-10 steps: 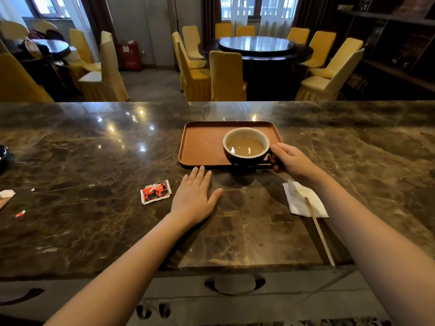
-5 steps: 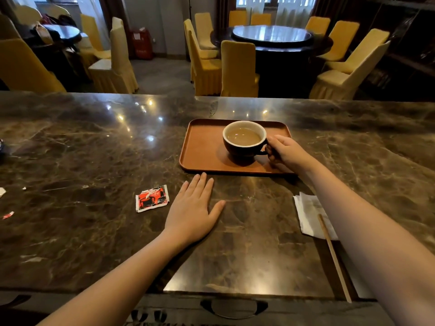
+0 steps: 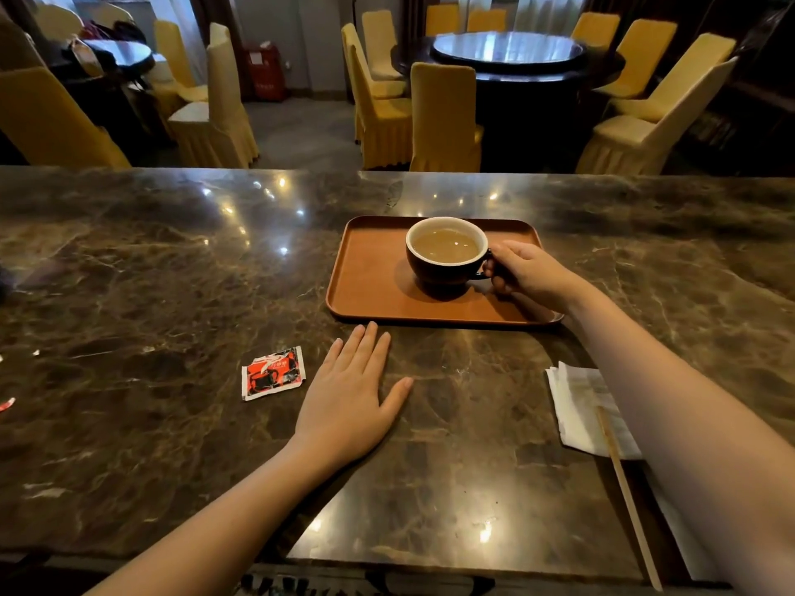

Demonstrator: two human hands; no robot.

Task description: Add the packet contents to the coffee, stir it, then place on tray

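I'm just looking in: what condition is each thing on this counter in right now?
cup: upright on the tray, holding light brown coffee.
tray: flat on the counter.
packet: lying flat, looks torn open.
stir stick: lying across the napkin.
napkin: crumpled, flat.
right hand: gripping the cup's handle.
left hand: open, palm down on the counter.

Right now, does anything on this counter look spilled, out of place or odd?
No spill shows. The cup stands upright on the tray, right hand at its handle. Only litter stands out: a torn packet beside the flat left hand, and scraps at the counter's left edge.
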